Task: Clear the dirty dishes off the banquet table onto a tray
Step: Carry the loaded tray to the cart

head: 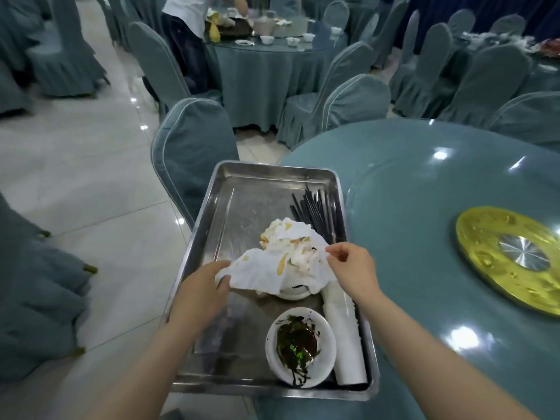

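Both hands pinch a stained white napkin (285, 265) over the metal tray (206, 237): left hand (203, 294) at its left edge, right hand (353, 265) at its right. The tray sits beside the desk (424, 207), holding chopsticks (315, 207) and a dirty bowl (300, 348).

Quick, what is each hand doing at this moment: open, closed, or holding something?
Left hand: holding the near-left edge of the stained white napkin.
Right hand: pinching the napkin's right edge with its fingertips.
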Action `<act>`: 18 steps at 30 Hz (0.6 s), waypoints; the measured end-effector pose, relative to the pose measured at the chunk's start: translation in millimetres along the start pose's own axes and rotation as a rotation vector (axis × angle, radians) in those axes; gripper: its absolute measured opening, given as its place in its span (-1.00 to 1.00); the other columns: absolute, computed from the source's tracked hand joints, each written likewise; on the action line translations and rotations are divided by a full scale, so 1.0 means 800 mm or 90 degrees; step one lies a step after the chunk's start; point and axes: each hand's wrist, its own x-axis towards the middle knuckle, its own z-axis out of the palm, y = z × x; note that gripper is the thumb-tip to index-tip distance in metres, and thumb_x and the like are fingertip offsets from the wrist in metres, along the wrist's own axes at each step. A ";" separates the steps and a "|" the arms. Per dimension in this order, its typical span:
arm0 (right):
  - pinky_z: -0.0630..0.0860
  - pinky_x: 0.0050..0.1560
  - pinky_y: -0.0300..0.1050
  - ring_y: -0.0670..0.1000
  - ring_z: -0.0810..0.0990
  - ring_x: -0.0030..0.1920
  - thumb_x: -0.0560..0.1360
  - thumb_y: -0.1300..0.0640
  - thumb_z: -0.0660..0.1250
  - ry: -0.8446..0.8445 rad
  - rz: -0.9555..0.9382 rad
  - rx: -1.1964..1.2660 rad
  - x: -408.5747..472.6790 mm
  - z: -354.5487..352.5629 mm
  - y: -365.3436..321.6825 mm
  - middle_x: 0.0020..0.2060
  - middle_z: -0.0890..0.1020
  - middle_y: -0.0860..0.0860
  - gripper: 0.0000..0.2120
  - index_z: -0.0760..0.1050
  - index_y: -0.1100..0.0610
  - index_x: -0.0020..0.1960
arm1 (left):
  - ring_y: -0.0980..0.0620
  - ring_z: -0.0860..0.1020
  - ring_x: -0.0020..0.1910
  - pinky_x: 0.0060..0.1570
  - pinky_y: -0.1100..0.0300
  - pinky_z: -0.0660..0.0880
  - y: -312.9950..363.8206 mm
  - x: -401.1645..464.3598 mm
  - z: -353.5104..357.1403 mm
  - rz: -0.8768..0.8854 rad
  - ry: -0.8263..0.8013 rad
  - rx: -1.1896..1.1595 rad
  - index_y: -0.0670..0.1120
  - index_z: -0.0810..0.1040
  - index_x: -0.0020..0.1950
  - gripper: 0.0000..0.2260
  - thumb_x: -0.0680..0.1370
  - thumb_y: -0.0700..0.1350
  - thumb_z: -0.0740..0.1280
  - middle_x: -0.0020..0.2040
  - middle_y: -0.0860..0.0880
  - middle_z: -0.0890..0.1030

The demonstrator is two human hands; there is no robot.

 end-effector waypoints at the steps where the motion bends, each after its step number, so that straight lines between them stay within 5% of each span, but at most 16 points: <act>1: 0.39 -0.15 -0.28 -0.10 0.56 -0.17 0.45 0.24 0.31 0.013 0.013 -0.017 -0.001 -0.004 0.014 -0.24 0.60 -0.17 -0.79 0.62 0.00 -0.03 | 0.06 0.53 0.10 0.14 0.20 0.39 -0.002 0.007 0.005 0.002 0.001 -0.002 -0.01 0.58 0.20 -0.77 0.57 -0.04 0.28 0.24 0.03 0.58; 4: 0.37 -0.15 -0.22 -0.01 0.54 -0.16 0.44 0.23 0.33 0.045 0.062 -0.086 -0.007 -0.014 0.056 -0.19 0.61 -0.05 -0.82 0.61 0.07 0.01 | 0.15 0.50 -0.06 -0.03 0.29 0.34 -0.010 0.024 0.017 0.013 0.002 0.021 -0.04 0.67 -0.03 -0.84 0.54 -0.01 0.34 0.09 0.06 0.64; 7: 0.41 0.00 -0.14 0.09 0.55 0.01 0.46 0.12 0.37 0.030 0.112 -0.139 -0.010 -0.018 0.089 0.00 0.59 0.10 -0.71 0.53 0.13 0.17 | 0.03 0.55 0.01 -0.01 0.21 0.37 -0.026 0.040 0.018 0.012 0.022 0.028 -0.10 0.70 -0.09 -0.79 0.52 0.00 0.36 0.06 0.00 0.63; 12: 0.39 -0.10 -0.13 0.14 0.57 -0.01 0.55 0.00 0.26 -0.046 0.155 -0.177 -0.017 -0.007 0.113 -0.07 0.61 0.09 -0.65 0.41 0.14 0.27 | -0.23 0.41 0.20 0.22 -0.05 0.35 -0.072 0.059 0.009 -0.082 0.129 0.100 -0.09 0.54 0.25 -0.62 0.47 -0.02 0.39 0.21 -0.19 0.48; 15: 0.31 -0.27 -0.11 0.08 0.50 -0.24 0.61 0.08 0.15 -0.056 0.142 -0.163 -0.018 0.000 0.115 -0.31 0.54 0.01 -0.71 0.36 0.15 0.30 | -0.27 0.34 0.26 0.24 -0.11 0.31 -0.094 0.068 0.013 -0.147 0.066 0.148 -0.03 0.35 0.40 -0.48 0.47 0.03 0.37 0.25 -0.26 0.41; 18: 0.29 -0.24 -0.10 0.09 0.46 -0.23 0.63 0.13 0.06 -0.064 0.132 -0.170 -0.018 0.006 0.115 -0.20 0.60 0.10 -0.64 0.23 0.13 0.41 | -0.27 0.45 0.10 0.14 -0.05 0.39 -0.095 0.065 0.025 -0.179 0.014 0.048 0.11 0.21 0.45 -0.43 0.49 0.00 0.35 0.18 -0.23 0.37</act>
